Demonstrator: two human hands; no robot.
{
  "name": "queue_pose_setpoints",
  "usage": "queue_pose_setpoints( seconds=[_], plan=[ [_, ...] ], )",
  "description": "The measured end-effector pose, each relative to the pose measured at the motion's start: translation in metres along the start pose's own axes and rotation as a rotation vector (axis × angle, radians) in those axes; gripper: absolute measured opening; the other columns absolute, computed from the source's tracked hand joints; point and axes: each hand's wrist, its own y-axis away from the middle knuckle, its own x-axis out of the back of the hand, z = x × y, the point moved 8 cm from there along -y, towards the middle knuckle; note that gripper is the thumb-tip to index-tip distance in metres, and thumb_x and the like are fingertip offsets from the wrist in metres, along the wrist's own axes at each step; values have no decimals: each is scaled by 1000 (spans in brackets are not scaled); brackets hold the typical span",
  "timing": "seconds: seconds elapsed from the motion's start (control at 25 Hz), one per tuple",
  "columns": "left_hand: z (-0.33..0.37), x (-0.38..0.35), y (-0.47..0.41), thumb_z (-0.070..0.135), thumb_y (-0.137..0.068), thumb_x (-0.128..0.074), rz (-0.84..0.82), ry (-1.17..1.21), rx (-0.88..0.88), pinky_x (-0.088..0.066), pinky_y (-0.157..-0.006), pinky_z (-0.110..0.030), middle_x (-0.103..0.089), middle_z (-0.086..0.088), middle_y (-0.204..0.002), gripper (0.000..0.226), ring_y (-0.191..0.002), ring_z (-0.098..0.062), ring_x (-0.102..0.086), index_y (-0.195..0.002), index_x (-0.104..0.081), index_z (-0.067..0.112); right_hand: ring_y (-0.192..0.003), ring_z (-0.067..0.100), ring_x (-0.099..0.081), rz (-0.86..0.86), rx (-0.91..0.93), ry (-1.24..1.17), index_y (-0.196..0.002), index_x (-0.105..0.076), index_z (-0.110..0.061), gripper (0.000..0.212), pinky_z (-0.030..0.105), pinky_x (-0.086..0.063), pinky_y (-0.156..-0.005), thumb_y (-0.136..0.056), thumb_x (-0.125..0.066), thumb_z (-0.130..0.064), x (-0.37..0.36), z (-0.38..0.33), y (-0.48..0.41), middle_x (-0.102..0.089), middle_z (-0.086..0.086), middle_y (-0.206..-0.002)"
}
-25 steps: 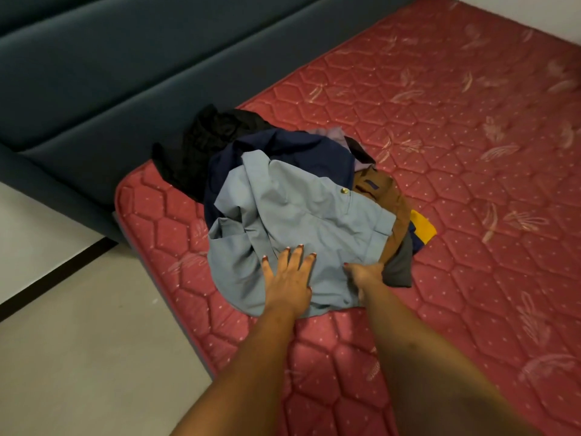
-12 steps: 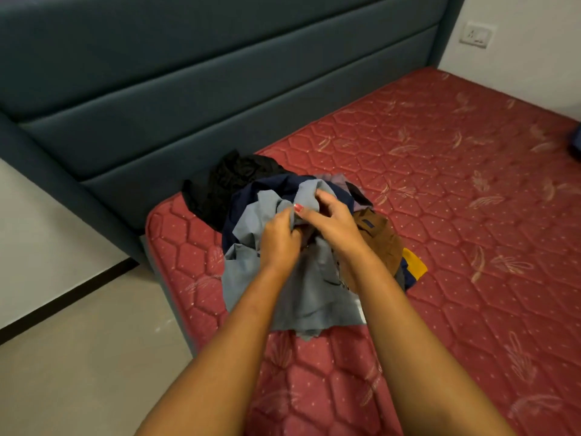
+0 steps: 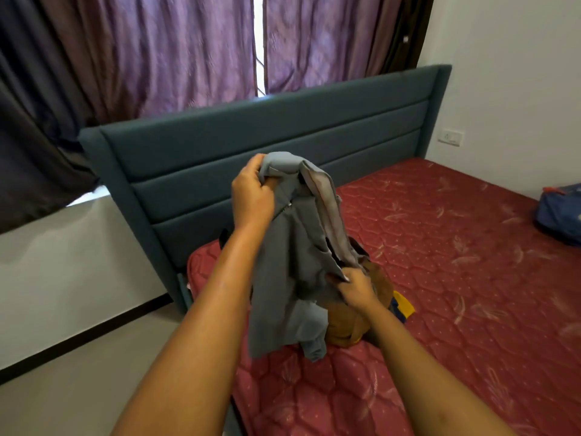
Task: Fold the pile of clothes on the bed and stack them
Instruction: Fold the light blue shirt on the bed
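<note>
A grey-blue shirt (image 3: 292,278) hangs in the air above the pile, bunched and creased. My left hand (image 3: 253,196) grips its top edge, held high in front of the headboard. My right hand (image 3: 356,287) pinches a lower edge of the same shirt, close to the pile. Behind the shirt lies the rest of the pile (image 3: 361,313): a brown garment on top, a yellow and dark blue piece at its right side. Most of the pile is hidden by the shirt and my arms. All of it sits at the near left corner of the red mattress (image 3: 456,278).
A teal padded headboard (image 3: 283,136) runs behind the pile, with purple curtains (image 3: 173,51) above it. A blue bag (image 3: 559,215) lies at the far right edge of the mattress. A wall socket (image 3: 451,137) is on the white wall. Grey floor (image 3: 78,372) lies left of the bed.
Both hands have lifted the grey-blue shirt up off the pile; the left hand rose high, the right stayed low. The view has tilted up, showing curtains and headboard.
</note>
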Motion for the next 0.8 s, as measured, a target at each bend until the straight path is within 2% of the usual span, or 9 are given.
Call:
queue_pose_setpoints(
  seconds=[0.08,0.2,0.32,0.4,0.48,0.56,0.64,0.72,0.8],
  plan=[
    [17,28,2,12,-86,-58,4,-80,55,-45,-68,-35,-65,-2,-86,6,-82,-22,-59,-92,-58,14,-72,3,-59,95,168,-91,-88,-70,-16,19,28,-48,-68,-90,-56,-4,35,-62,18,-65,-8,-82],
    [26,46,24,14,-89,-56,-84,-110,177,-47,-72,-33,-66,-2,-93,10,-89,-21,-60,-94,-60,20,-92,0,-61,-178,324,40,-106,-71,-21,37,6,-45,-76,-83,-57,4,59,-148,50,-66,-14,-99],
    [40,55,55,11,-89,-55,-155,-9,276,-52,-85,-40,-69,-7,-102,17,-95,-22,-63,-100,-66,17,-99,11,-62,-576,193,373,-98,-69,-27,29,24,-53,-86,-80,-69,-5,53,-166,98,-68,-9,-100],
    [56,59,74,10,-89,-53,-198,-13,285,-51,-80,-35,-69,-8,-99,16,-91,-20,-63,-96,-65,17,-106,17,-60,-768,139,283,-109,-64,-17,37,34,-51,-92,-75,-79,-20,35,-171,139,-66,1,-109],
    [71,69,87,12,-88,-55,-173,-46,281,-50,-76,-36,-69,-8,-92,12,-88,-23,-64,-92,-66,12,-104,19,-64,-748,151,-125,-108,-62,-13,38,35,-51,-91,-75,-80,-21,24,-189,166,-68,3,-108],
    [82,84,96,18,-88,-59,-96,-75,293,-50,-75,-38,-69,-11,-90,15,-88,-25,-64,-92,-68,6,-96,19,-67,-538,167,-420,-104,-64,-14,20,32,-55,-87,-85,-70,-11,33,-200,174,-70,4,-100],
    [91,103,106,25,-87,-63,-36,-148,308,-46,-69,-35,-68,-9,-89,21,-84,-23,-61,-94,-66,5,-86,16,-67,-410,173,-521,-98,-66,-14,11,25,-56,-76,-91,-61,-7,47,-205,180,-71,4,-93],
    [98,123,118,35,-85,-67,3,-197,322,-41,-67,-30,-63,-1,-91,29,-84,-18,-57,-99,-61,10,-88,16,-69,-442,218,-535,-101,-68,-12,12,25,-55,-75,-95,-58,-13,53,-218,191,-73,3,-93],
    [105,140,139,47,-84,-66,59,-248,337,-43,-75,-33,-58,1,-103,42,-93,-19,-55,-110,-53,16,-91,15,-69,-480,259,-496,-105,-68,-13,17,26,-55,-78,-96,-56,-21,57,-232,206,-74,3,-98]
  ],
)
